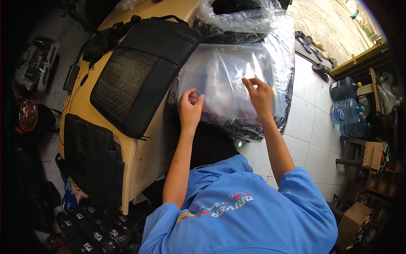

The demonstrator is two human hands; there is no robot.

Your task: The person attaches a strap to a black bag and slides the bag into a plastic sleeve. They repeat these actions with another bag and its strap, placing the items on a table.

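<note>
A clear plastic bag (pixel 226 70) lies spread flat in front of me, catching bright reflections. At its near left side my left hand (pixel 190 111) is closed, thumb and fingers pinching a bit of the clear film. My right hand (pixel 259 96) is over the right part of the bag, thumb and forefinger pinched together on the plastic. Beneath the bag is a plastic-wrapped stack (pixel 286 76) with dark and silvery sides. To the left, a black backpack (pixel 163 70) with a chevron-patterned front panel lies on the wooden table (pixel 148 156).
A second black bag (pixel 89 148) hangs over the table's near left end. Crumpled clear plastic (pixel 237 21) lies beyond the stack. Blue water jugs (pixel 347 111) and a dark stool (pixel 352 148) are on the right, with several sandals (pixel 311 44) near the doorway.
</note>
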